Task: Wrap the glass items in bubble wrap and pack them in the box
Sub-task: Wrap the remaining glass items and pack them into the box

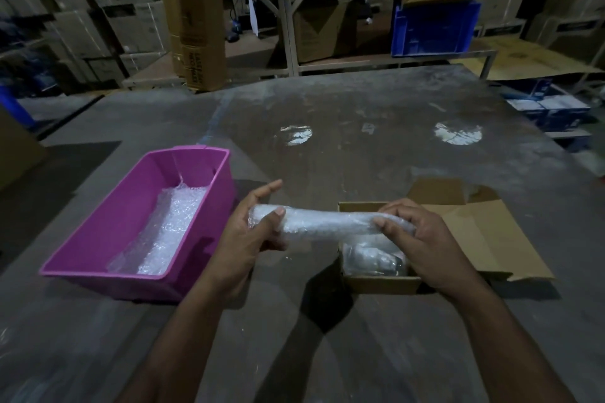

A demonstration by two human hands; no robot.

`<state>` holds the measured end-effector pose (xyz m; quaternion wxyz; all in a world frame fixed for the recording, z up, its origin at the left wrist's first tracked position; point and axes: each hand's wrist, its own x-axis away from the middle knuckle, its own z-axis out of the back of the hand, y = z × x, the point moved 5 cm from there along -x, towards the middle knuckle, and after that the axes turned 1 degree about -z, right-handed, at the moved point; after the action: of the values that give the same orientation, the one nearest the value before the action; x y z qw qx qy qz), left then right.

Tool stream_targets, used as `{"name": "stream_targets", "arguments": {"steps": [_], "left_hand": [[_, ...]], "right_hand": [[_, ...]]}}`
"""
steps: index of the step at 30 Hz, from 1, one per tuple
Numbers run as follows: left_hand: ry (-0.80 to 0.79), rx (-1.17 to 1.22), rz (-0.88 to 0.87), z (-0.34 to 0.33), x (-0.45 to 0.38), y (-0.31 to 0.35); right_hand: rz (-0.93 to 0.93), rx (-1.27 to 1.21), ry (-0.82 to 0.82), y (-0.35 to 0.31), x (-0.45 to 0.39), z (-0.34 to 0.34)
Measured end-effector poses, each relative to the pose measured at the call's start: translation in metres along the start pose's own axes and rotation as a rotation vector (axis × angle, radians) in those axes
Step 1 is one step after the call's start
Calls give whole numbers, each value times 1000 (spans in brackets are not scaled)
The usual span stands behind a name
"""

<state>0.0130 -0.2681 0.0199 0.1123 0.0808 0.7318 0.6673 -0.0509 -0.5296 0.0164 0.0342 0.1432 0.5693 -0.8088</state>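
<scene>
Above the open box (pixel 386 281), both hands' grip on a bubble-wrapped, probably glass roll (pixel 327 222)

Black print runs sideways down the tall upright brown cardboard carton (pixel 196 10) behind the tabletop, too blurred to read; nothing else bears legible text.

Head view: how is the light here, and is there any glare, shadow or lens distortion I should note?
Head view: dim overall, the shelves behind murky; two bright glare patches on the table; the hands and arms cast dark shadows toward the camera; the wrapped bundle and the bubble wrap in the pink bin glint; wide-angle lens bows the frame edges.
</scene>
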Motion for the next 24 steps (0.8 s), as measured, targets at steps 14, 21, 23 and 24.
{"name": "stream_targets", "arguments": {"steps": [14,21,23,24], "left_hand": [[-50,-84,3,-21,-20,-9],[18,-228,-106,-45,-60,-3],[0,-261,-111,-48,-70,-5],[-19,-293,-121,-50,-74,-7]], "right_hand": [[-77,-119,21,2,-1,29],[-119,131,163,0,-18,50],[-125,146,196,3,-23,54],[-126,171,209,5,-26,56]]}}
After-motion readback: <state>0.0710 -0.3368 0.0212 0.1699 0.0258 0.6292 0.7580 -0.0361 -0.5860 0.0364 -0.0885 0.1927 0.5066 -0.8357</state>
